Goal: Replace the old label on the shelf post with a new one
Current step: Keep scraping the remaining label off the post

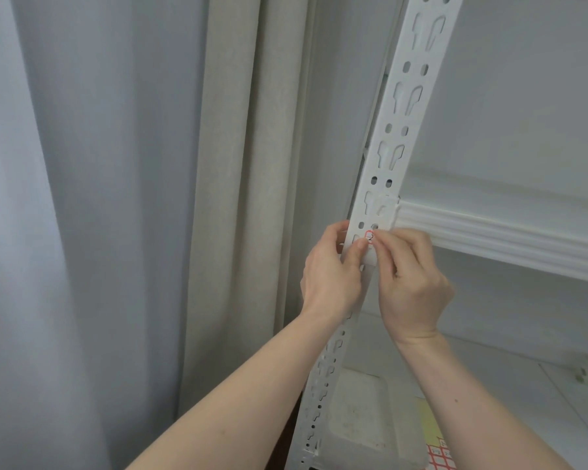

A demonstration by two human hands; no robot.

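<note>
A white perforated shelf post (399,130) runs from the top right down to the bottom middle. A small white label with a red border and a black digit (370,237) sits on the post at hand height, mostly covered by fingers. My left hand (333,273) wraps the post's left edge, its thumb pressing on the label's lower left. My right hand (411,283) pinches the label's right side with thumb and forefinger. Whether the label is stuck down or partly lifted cannot be told.
Grey and beige curtains (150,198) hang to the left of the post. A white shelf edge (506,232) juts out to the right. Below lie a translucent plastic box lid (364,418) and a sheet of red-bordered labels (438,459) on a yellowish backing.
</note>
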